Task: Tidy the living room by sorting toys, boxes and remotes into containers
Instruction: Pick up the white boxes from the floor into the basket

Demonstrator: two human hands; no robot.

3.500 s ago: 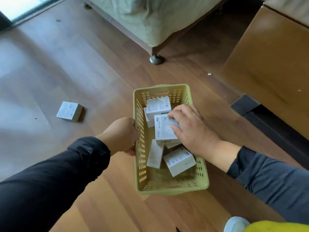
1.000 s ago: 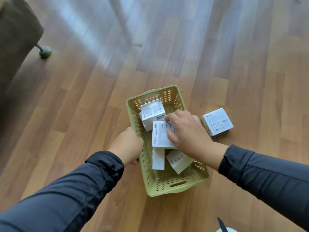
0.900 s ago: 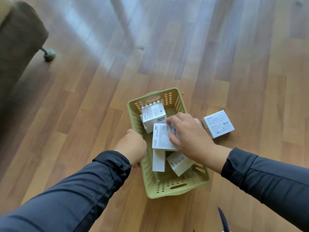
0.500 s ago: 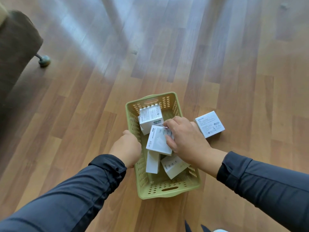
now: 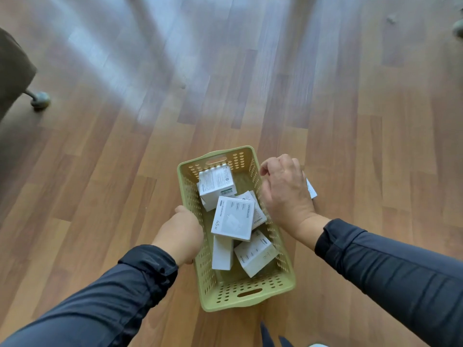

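A light green perforated basket (image 5: 250, 294) sits on the wooden floor and holds several white boxes (image 5: 233, 219). My left hand (image 5: 180, 236) grips the basket's left rim. My right hand (image 5: 285, 189) is outside the basket, just right of its rim. Its bent fingers hover over a white box on the floor (image 5: 311, 189). Only a corner of that box shows past the hand. Whether the fingers hold it is hidden.
A dark furniture piece with a round metal foot (image 5: 40, 99) stands at the far left. Bare wooden floor (image 5: 250, 83) stretches ahead and to the right. A shoe tip (image 5: 317, 345) shows at the bottom edge.
My right hand let go of the 45 W box, which now lies in the basket, and moved right over the box on the floor. My left hand stays on the rim.
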